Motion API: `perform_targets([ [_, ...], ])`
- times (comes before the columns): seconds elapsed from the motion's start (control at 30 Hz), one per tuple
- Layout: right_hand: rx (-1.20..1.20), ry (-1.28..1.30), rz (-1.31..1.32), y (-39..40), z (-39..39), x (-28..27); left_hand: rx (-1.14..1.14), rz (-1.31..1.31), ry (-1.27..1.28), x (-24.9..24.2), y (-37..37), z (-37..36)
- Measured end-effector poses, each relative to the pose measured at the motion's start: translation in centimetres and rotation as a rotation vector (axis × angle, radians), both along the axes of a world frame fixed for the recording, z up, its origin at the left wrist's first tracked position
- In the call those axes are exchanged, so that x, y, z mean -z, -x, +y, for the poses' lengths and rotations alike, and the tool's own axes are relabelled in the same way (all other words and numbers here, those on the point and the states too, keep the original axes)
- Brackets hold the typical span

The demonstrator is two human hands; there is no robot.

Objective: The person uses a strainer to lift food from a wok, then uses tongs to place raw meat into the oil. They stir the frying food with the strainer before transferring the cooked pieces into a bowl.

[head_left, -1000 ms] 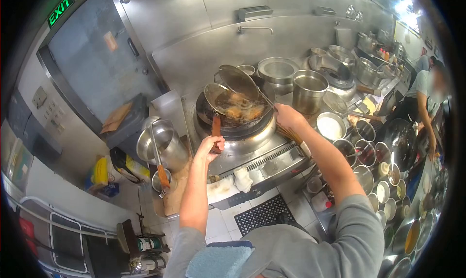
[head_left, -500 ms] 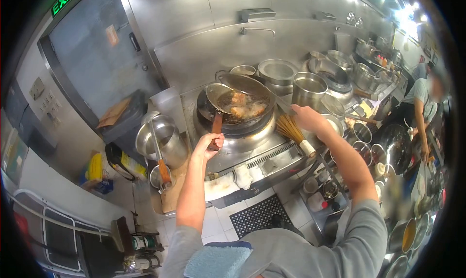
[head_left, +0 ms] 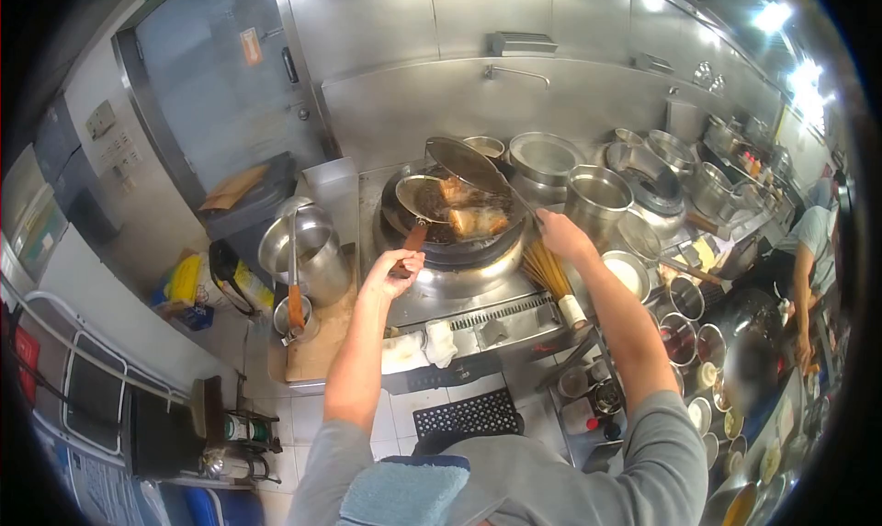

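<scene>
My left hand (head_left: 397, 271) is closed round the wooden handle of a round strainer (head_left: 416, 195), its bowl dipping into the wok (head_left: 390, 230) at the left side. The fingers of my right hand (head_left: 562, 234) grip the long metal handle of a large round skimmer (head_left: 464, 164), tilted over the far side of the wok. Browned pieces of food (head_left: 478, 221) sit between the two tools in dark, bubbling oil. Below my right hand, a bamboo wok brush (head_left: 548, 271) leans against the front of the range.
Metal pots (head_left: 597, 191) crowd the range to the right. At left, a tall pot (head_left: 312, 255) holds a wooden-handled ladle (head_left: 294, 287). White cloths (head_left: 432, 344) lie along the front edge. Another person (head_left: 808, 250) stands at the far right.
The skimmer in my right hand has risen and tilted more steeply above the wok. More of the browned food shows. My view has shifted, so the range appears further right.
</scene>
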State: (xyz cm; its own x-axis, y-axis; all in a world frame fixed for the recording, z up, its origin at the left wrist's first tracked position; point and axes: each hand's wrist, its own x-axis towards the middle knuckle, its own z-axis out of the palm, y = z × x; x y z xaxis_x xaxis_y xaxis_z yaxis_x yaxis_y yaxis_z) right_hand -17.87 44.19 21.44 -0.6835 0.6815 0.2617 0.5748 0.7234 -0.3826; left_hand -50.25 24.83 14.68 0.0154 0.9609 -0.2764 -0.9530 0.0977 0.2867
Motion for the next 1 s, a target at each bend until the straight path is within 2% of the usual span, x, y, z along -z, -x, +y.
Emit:
perform_targets([
  [0.17,-0.020,0.101,0.044,1.6,0.2,0.3,0.016,0.075,0.014,0.8,-1.4,-0.2],
  [0.2,-0.021,0.129,0.059,2.0,0.0,0.2,0.020,0.172,0.030,0.8,-1.5,0.0],
  [0.3,0.068,0.440,0.100,2.7,-2.7,-2.4,0.088,0.270,-0.006,1.3,-1.1,0.2],
  [0.4,-0.014,0.030,0.031,4.2,0.6,1.1,0.074,0.198,-0.006,0.0,-0.4,-0.1],
  [0.6,-0.017,-0.067,0.085,2.9,-1.0,-0.4,0.074,-0.013,-0.035,0.7,2.3,-0.3],
  [0.7,0.064,-0.037,-0.118,-0.1,-4.4,-5.1,0.048,-0.045,-0.028,-0.1,3.0,-1.0],
  [0.83,0.020,-0.090,-0.246,-3.1,-8.1,-8.5,0.073,-0.080,-0.059,0.5,4.1,-1.3],
  [1.0,0.032,-0.252,-0.386,-4.0,-9.4,-7.1,0.062,-0.088,-0.064,-0.1,3.8,-1.6],
])
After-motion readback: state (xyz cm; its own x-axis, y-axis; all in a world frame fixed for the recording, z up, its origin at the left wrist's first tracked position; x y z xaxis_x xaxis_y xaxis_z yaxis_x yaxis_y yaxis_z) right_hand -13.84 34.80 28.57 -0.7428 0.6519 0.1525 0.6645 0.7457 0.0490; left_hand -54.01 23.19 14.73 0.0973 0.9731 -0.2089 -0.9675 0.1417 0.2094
